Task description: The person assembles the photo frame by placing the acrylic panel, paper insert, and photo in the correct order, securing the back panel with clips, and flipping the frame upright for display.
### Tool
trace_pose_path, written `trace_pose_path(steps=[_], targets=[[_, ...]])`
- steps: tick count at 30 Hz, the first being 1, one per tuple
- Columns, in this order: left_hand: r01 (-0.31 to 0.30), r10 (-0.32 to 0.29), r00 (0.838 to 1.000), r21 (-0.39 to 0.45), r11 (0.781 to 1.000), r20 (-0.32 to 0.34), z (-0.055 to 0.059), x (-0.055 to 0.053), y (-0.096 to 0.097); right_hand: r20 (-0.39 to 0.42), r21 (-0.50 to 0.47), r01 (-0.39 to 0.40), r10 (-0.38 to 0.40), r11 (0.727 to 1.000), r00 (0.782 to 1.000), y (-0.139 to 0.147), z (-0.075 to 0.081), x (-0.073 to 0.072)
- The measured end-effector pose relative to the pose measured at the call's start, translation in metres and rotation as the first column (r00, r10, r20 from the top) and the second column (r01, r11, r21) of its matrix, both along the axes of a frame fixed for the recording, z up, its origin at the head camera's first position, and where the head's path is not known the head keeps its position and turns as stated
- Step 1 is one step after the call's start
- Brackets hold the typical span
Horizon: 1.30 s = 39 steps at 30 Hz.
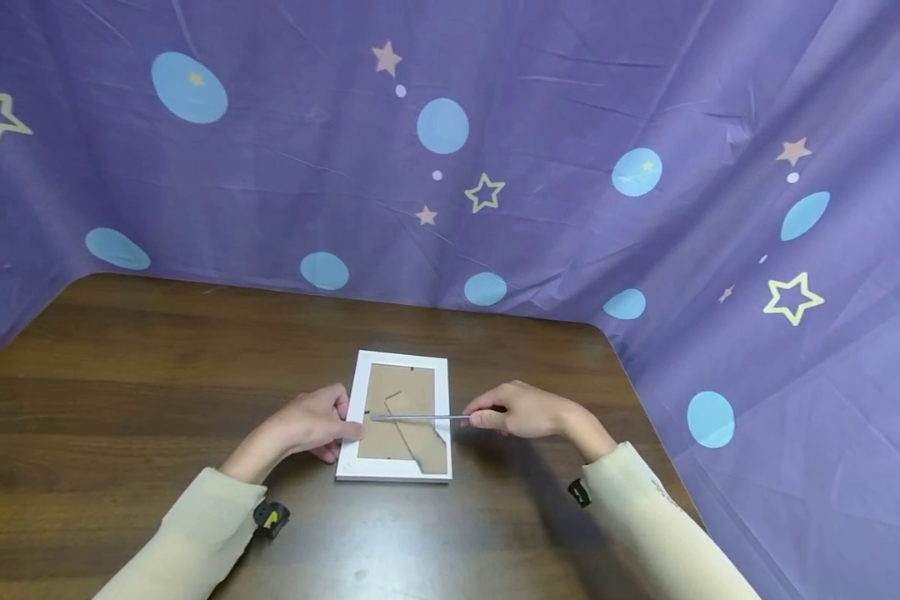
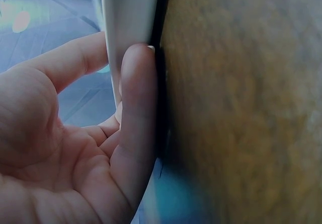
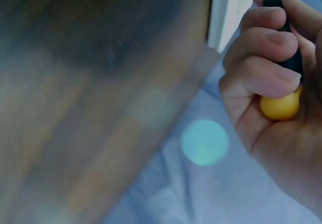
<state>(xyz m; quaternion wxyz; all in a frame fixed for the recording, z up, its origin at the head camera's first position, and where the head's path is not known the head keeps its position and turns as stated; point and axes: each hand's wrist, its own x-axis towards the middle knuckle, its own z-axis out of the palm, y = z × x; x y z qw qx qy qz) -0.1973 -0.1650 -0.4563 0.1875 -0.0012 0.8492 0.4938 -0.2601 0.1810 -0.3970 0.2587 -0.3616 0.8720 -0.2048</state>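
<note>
A white picture frame (image 1: 442, 387) lies face down, its brown backing board (image 1: 420, 385) and fold-out stand (image 1: 432, 458) facing up. My left hand (image 1: 315, 423) grips the frame's left side, thumb on the border and other fingers at the side and below. In my right hand (image 1: 528, 410) is a screwdriver (image 1: 420, 417), its metal shaft crossing above the backing from right to left. The tip is near a small dark tab on the left inner edge; contact cannot be told. In the right wrist view, fingers wrap round its black handle (image 3: 291, 65) with a yellow end (image 3: 279, 107).
The frame lies on a brown wooden table (image 1: 195, 358). Behind and to the right hangs a purple curtain (image 1: 555, 108) with blue dots and stars, meeting the table's edges. Dark straps (image 1: 272, 518) are at both sleeve cuffs.
</note>
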Motion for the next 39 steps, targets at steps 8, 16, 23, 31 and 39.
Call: trace_pose_path(steps=[8,16,23,31,39], targets=[[0.002,-0.002,1.000,0.001,1.000,-0.011,0.002,0.000,-0.002,-0.355,0.156,-0.068,0.120,0.985,0.927,-0.001,0.061,0.017],[0.001,-0.001,1.000,0.006,1.000,-0.014,0.000,-0.001,-0.002,-0.465,0.288,-0.183,0.304,0.940,0.832,-0.013,0.093,0.033],[0.002,-0.002,1.000,0.013,1.000,-0.012,-0.002,-0.001,-0.003,-0.517,0.370,-0.221,0.397,0.903,0.758,-0.037,0.109,0.046],[0.007,-0.007,1.000,0.011,1.000,-0.005,-0.001,0.000,0.000,-0.552,0.416,-0.222,0.439,0.882,0.709,-0.054,0.119,0.052],[0.001,-0.001,1.000,0.003,1.000,-0.002,-0.001,0.000,0.001,-0.568,0.457,-0.208,0.464,0.865,0.680,-0.061,0.119,0.054]])
